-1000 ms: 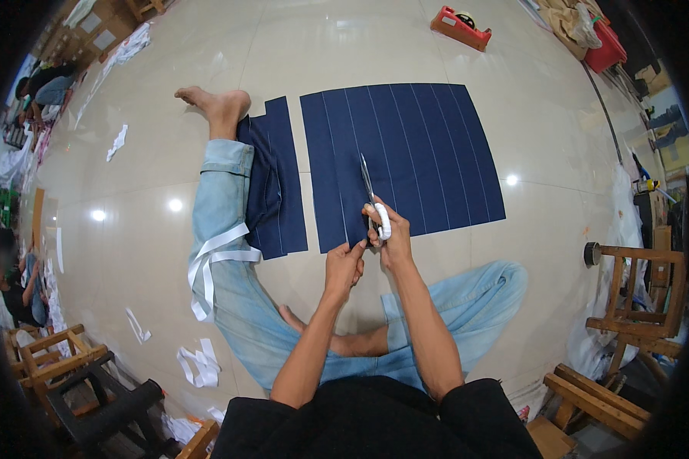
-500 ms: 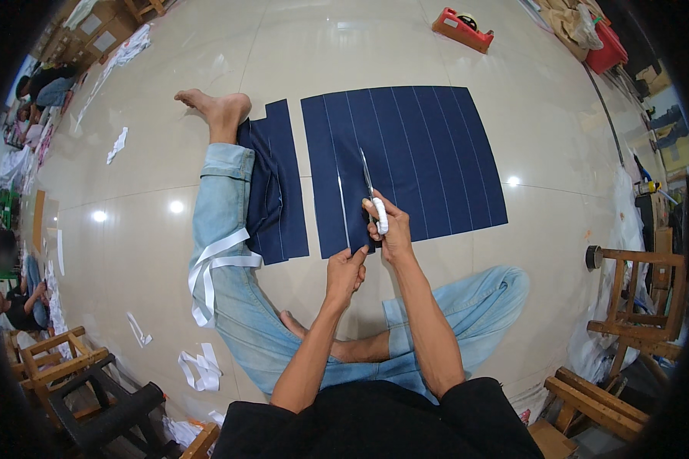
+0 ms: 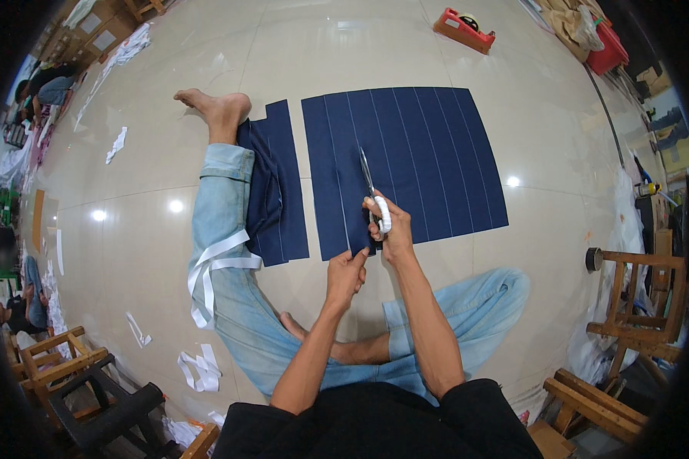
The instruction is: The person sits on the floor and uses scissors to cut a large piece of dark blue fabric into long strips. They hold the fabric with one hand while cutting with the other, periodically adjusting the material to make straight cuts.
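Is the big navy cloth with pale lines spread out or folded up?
Spread out: the big navy cloth lies broad and mostly flat on the floor, its far corners apart; the left hand pinches its near edge.

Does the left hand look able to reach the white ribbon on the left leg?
Probably yes: the white ribbon lies uncovered on the left leg, nothing standing between, but the left hand, pinching navy cloth, would need to let go.

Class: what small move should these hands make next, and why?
Perhaps draw the scissors back to the near edge of the cloth, beside a pale line: the right hand holds them with blades pointing away over the cloth, while the left hand pinches that edge.
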Tool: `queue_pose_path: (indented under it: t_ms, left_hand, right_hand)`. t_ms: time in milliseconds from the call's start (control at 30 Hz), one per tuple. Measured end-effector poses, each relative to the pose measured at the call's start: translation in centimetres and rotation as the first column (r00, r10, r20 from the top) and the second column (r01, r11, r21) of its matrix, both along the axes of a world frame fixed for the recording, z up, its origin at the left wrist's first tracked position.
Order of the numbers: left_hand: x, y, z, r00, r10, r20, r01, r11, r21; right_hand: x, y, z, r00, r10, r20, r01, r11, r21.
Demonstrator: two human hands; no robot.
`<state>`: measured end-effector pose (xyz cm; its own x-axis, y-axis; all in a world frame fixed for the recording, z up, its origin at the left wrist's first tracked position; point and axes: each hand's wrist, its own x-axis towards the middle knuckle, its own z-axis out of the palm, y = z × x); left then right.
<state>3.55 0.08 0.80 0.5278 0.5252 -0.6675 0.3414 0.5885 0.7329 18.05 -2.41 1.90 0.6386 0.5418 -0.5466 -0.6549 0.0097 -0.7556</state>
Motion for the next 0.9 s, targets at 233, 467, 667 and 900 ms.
queue_pose_path:
  t_ms: [233,467,667,900]
  left_hand:
    - [0.3,-0.1,0.5,1.0,-0.006,-0.016,0.006,1.0,-0.006]
    - [0.1,0.0,0.3,0.999,-0.014,-0.037,0.014,1.0,-0.002]
    - [0.3,0.0,0.4,0.999,-0.005,-0.041,0.005,1.0,-0.014]
    - [0.2,0.1,0.1,0.999,-0.01,-0.053,0.01,1.0,-0.005]
  right_hand:
    - [1.7,2.0,-0.3,0.999,-0.01,0.038,0.008,0.999,0.051]
    - [2.2,3.2,-0.4,0.999,-0.015,0.039,0.014,0.999,0.03]
    - [2.3,3.2,-0.7,0.998,0.009,0.06,-0.009,1.0,0.001]
    - [2.6,3.1,-0.4,0.998,0.022,0.059,-0.022,1.0,-0.013]
